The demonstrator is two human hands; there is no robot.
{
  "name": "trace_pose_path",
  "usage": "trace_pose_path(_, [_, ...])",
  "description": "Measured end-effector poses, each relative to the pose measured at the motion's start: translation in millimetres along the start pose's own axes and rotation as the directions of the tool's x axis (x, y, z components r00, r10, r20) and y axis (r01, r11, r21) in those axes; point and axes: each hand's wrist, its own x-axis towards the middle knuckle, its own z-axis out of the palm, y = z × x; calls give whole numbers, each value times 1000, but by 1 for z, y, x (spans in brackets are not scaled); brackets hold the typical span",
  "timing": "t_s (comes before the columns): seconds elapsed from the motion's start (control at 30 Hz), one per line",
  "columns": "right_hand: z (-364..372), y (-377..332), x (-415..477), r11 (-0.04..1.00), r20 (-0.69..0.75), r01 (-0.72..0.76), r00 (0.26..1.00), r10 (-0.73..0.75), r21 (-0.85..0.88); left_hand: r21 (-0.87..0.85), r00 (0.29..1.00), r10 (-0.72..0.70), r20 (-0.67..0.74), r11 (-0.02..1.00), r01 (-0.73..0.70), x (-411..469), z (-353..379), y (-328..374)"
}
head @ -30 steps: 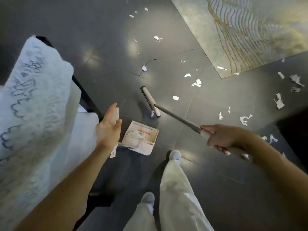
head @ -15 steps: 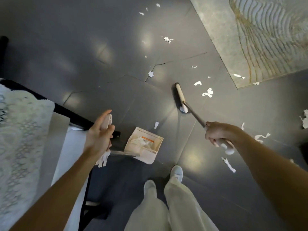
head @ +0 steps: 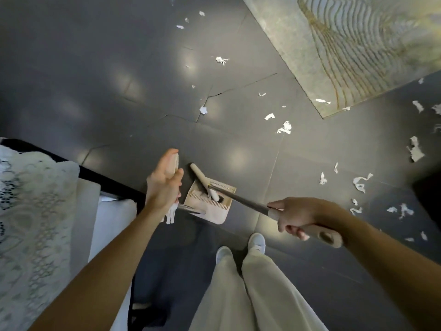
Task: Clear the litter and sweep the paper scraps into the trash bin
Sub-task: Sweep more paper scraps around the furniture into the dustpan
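Your L hand (head: 164, 185) is wrapped round the dustpan handle (head: 175, 163), w/ the dustpan (head: 216, 215) on the floor just right of it. R hand (head: 296, 216) has a full fist on the broom stick (head: 241, 198), and the brush head (head: 202, 180) sits in the dustpan btwn your hands. Paper scraps (head: 284, 127) lie scattered ahead of & right of your R hand.
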Motion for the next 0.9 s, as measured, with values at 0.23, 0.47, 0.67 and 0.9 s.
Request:
trace_pose_path(0.23, [-64,18,-24,999,-73,24,997,-21,43,52,997,71,13,996,-72,31,25,34])
trace_pose_path(0.47, [-184,68,-5,982,-303,32,953,26,185,86,987,147,61,985,-152,92,105,98])
trace_pose_path(0.67, [-305,102,29,992,-459,0,886,60,128,166,990,121,68,977,-131,152,182,163])
trace_pose_path(0.9, [-388,141,92,981,-412,-129,894,178,143,200,976,186,116,958,-207,216,267,224])
